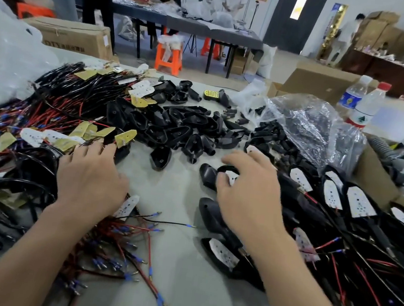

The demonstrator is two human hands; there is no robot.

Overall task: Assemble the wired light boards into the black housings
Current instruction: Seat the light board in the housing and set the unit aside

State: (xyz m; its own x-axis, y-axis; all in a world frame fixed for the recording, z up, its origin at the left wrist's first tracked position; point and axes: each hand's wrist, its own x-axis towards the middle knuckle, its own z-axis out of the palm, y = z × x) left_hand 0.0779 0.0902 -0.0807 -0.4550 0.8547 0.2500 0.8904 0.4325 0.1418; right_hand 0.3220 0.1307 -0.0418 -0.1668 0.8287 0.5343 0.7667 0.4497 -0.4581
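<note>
While the left hand (91, 178) lay flat, fingers straight, on the wired boards (42, 138) at frame left, the right hand (246, 198) curled round a black housing (207, 174) with a board (231, 176) in it, centre-right. Pile of empty housings (173, 128) sat mid-frame, above both.

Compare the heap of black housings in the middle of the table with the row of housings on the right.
The middle heap is empty shells with no wires; the right row holds white boards with red and black wires trailing. The middle heap lies jumbled, facing every way; the right row lies side by side, boards up. Both are black tapered housings.
</note>
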